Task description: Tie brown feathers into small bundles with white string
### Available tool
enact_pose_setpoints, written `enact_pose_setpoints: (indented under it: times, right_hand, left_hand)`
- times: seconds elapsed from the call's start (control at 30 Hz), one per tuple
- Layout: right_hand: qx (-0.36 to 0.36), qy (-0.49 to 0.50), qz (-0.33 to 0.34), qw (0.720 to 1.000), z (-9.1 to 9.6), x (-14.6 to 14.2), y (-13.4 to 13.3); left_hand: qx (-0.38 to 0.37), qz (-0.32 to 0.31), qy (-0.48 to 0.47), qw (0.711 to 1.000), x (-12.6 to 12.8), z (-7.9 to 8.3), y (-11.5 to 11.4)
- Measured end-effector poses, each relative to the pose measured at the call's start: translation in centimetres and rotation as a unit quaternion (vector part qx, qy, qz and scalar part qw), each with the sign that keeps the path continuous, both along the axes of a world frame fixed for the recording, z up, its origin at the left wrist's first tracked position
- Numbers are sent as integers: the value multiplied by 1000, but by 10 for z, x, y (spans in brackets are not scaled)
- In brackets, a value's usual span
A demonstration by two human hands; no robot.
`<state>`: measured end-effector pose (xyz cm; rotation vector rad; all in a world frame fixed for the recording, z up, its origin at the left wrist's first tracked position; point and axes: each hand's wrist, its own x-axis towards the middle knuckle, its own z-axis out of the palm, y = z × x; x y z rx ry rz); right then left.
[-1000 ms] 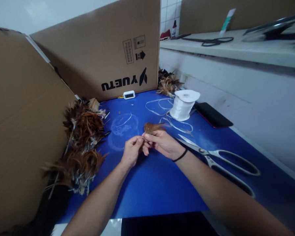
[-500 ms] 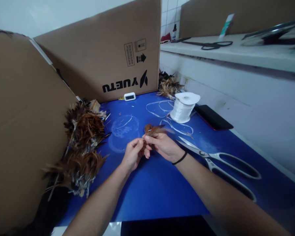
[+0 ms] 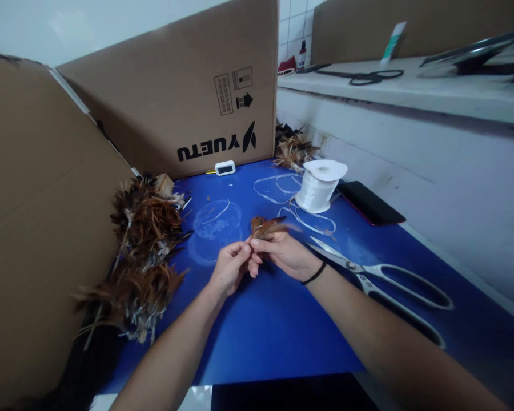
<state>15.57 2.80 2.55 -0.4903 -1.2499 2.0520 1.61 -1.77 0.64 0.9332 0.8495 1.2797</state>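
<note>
A small bunch of brown feathers (image 3: 262, 227) is held in my right hand (image 3: 292, 254), pinched between thumb and fingers, its tips pointing away to the right. My left hand (image 3: 232, 264) meets it at the base of the bunch, with thumb and forefinger pinched together; what lies between those fingertips is too small to make out. Beyond my hands stands a spool of white ribbon (image 3: 317, 194), with loose loops of ribbon (image 3: 278, 188) on the blue table (image 3: 274, 337). Large scissors (image 3: 360, 268) lie partly open beside my right forearm.
Piles of brown feathers (image 3: 148, 228) line the left side by a cardboard box (image 3: 154, 97). Another feather pile (image 3: 294, 149) lies at the back. A phone (image 3: 370, 202) rests near the right wall, and a small white digital display (image 3: 225, 168) stands before the box.
Both hands keep almost the same pose around the feather bunch, with only slight finger movement. The whole view has shifted a little.
</note>
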Motion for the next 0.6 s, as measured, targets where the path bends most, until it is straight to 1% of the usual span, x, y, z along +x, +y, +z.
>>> enact_pose_setpoints:
  times: [0.27, 0.47, 0.6]
  right_hand:
    - [23, -37, -72, 996, 2, -1, 0]
    - [58, -71, -163, 982, 5, -1, 1]
    - [76, -86, -184, 976, 4, -3, 1]
  left_hand:
    - [1, 54, 55, 997, 1, 3, 1]
    - [18, 88, 91, 992, 2, 3, 2]
    - [33, 103, 116, 987, 2, 2, 2]
